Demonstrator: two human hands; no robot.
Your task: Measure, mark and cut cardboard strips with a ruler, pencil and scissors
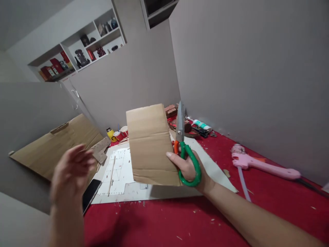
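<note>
Right hand (189, 169) gripping brown rectangular cardboard sheet (149, 147) and green-and-orange-handled metal scissors (180, 123) together, apparently leaving left hand (70, 171) free; left hand hovering blurred, loosely curled, empty.

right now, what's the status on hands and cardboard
Right hand holding green-handled metal scissors and creased brown cardboard sheet. Left hand off both, blurred. Cardboard raised, partly hiding large white sheet.

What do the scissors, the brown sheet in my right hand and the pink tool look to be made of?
Scissors: metal blades, by their grey, dull sheen; green and orange handles, probably smooth plastic, evenly coloured. Brown sheet: most likely cardboard, matte, by its colour and crease lines. Pink tool: likely plastic, from its smooth body.
</note>
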